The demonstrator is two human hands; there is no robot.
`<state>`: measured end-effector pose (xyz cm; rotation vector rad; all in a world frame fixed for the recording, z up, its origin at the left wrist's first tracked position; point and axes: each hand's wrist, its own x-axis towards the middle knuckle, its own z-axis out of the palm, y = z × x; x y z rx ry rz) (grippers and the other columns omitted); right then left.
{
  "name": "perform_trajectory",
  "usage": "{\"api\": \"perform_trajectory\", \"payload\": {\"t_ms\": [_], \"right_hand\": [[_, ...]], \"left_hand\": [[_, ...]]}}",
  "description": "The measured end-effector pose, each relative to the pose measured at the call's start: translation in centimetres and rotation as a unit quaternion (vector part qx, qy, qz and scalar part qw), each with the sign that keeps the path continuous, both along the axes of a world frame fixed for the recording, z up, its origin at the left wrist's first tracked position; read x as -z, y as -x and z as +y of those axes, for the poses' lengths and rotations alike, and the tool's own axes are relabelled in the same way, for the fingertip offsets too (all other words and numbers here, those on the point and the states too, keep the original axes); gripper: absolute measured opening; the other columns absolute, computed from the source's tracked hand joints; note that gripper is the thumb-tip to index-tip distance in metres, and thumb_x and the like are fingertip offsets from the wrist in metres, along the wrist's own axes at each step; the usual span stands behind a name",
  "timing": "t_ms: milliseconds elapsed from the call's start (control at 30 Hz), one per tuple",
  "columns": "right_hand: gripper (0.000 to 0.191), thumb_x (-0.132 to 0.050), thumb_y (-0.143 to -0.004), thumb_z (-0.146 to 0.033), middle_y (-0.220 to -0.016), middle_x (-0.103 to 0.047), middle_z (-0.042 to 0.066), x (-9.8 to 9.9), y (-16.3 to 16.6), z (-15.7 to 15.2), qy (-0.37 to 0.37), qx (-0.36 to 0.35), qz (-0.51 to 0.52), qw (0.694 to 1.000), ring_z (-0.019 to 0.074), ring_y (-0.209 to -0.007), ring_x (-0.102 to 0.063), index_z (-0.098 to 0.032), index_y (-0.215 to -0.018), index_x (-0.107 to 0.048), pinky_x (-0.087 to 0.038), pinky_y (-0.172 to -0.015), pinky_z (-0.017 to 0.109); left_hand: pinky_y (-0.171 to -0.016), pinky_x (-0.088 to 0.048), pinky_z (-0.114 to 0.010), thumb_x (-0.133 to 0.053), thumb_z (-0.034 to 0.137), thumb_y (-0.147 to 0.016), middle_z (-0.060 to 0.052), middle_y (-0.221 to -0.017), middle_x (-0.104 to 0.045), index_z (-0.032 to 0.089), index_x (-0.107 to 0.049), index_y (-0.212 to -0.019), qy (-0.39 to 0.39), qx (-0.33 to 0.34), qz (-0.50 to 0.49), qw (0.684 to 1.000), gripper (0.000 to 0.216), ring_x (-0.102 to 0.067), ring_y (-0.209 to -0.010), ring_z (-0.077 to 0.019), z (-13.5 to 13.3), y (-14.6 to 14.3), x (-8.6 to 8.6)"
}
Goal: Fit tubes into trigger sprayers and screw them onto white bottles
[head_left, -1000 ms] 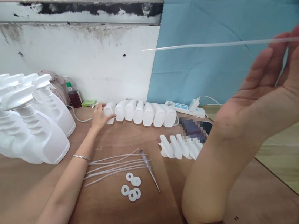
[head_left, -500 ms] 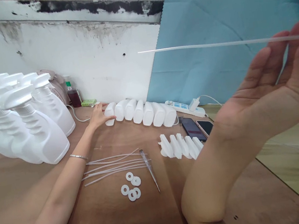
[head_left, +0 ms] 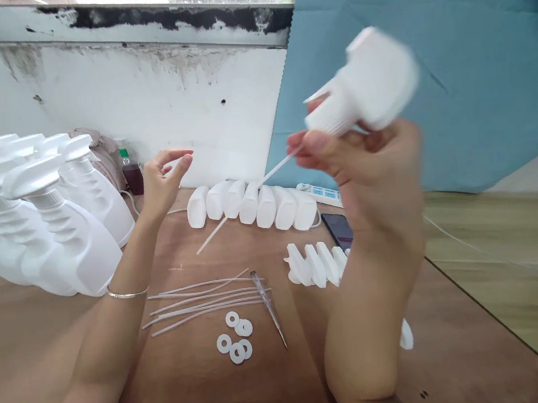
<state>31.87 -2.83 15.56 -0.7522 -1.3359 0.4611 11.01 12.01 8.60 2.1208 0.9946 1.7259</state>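
Observation:
My right hand (head_left: 369, 166) is raised, fingers closed around a white spray head (head_left: 377, 81). A thin clear tube (head_left: 279, 167) slants down to the left from the spray head and crosses in front of the row of bottles. My left hand (head_left: 165, 180) hovers with nothing in it, thumb and fingers curved but apart. Just right of and below it lies the row of white bottles (head_left: 266, 207), base ends toward me. Below, on the brown table (head_left: 202, 400), are several loose tubes (head_left: 207, 298), several white ring washers (head_left: 243, 328) and a clear-handled screwdriver (head_left: 268, 307).
Assembled spray bottles (head_left: 77, 237) crowd the left side. White plastic pieces (head_left: 315, 265) lie right of centre, partly behind my right arm. Behind them are a phone (head_left: 338, 228) and a power strip (head_left: 321, 192). A bottle of dark liquid (head_left: 132, 175) stands by the wall.
My right hand has moved left and turned, bringing the spray head into view with the tube now slanting downward. My left hand has lifted off the end bottle of the row.

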Motion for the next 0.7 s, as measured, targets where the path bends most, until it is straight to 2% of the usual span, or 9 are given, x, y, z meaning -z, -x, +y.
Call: {"api": "perform_trajectory", "payload": {"t_ms": [133, 267, 367, 500, 700], "right_hand": [[0.027, -0.07, -0.065, -0.023, -0.078, -0.064, 0.0, 0.7, 0.5, 1.1, 0.08, -0.106, -0.055, 0.99, 0.0186, -0.08, -0.062, -0.021, -0.089, -0.058, -0.051, -0.073, 0.036], [0.029, -0.074, -0.058, -0.031, -0.084, -0.063, 0.0, 1.1, 1.7, 2.2, 0.099, -0.116, -0.062, 0.986, 0.0188, -0.086, -0.059, -0.022, -0.081, -0.057, -0.05, -0.077, 0.036], [0.036, -0.077, -0.052, -0.036, -0.083, -0.063, 0.0, 1.4, 3.0, 2.9, 0.117, -0.121, -0.045, 0.985, 0.0207, -0.089, -0.057, -0.023, -0.079, -0.057, -0.05, -0.076, 0.037], [0.044, -0.078, -0.047, -0.04, -0.088, -0.063, 0.001, 1.7, 4.0, 3.3, 0.12, -0.144, -0.021, 0.982, 0.0216, -0.093, -0.057, -0.024, -0.082, -0.057, -0.05, -0.076, 0.036], [0.056, -0.079, -0.042, -0.045, -0.092, -0.063, 0.002, 1.1, 3.2, 2.4, 0.15, -0.256, -0.05, 0.954, 0.0236, -0.092, -0.058, -0.024, -0.09, -0.058, -0.052, -0.075, 0.04]], "left_hand": [[-0.081, -0.044, -0.033, -0.054, 0.034, -0.079, -0.003, -0.086, -0.066, 0.017, -0.065, -0.08, -0.008, 0.078, 0.048, 0.996, 0.021, -0.059, -0.088, -0.0183, -5.1, -0.7, -3.3], [-0.078, -0.046, -0.033, -0.061, 0.029, -0.074, 0.0, -0.083, -0.065, 0.02, -0.066, -0.079, -0.053, 0.114, 0.089, 0.988, 0.011, -0.06, -0.085, -0.0179, -8.7, -1.8, -4.8], [-0.074, -0.046, -0.032, -0.064, 0.027, -0.071, 0.002, -0.079, -0.065, 0.021, -0.065, -0.076, -0.089, 0.085, 0.102, 0.987, 0.008, -0.06, -0.078, -0.0166, -9.3, -2.3, -4.8], [-0.067, -0.045, -0.029, -0.063, 0.027, -0.073, 0.002, -0.071, -0.062, 0.021, -0.063, -0.073, -0.123, 0.022, 0.076, 0.989, 0.006, -0.058, -0.071, -0.0144, -8.7, -2.2, -4.4], [-0.057, -0.04, -0.028, -0.058, 0.03, -0.077, 0.001, -0.065, -0.055, 0.024, -0.063, -0.07, -0.158, -0.02, 0.075, 0.984, 0.011, -0.053, -0.065, -0.0136, -8.5, -1.7, -4.5]]}}
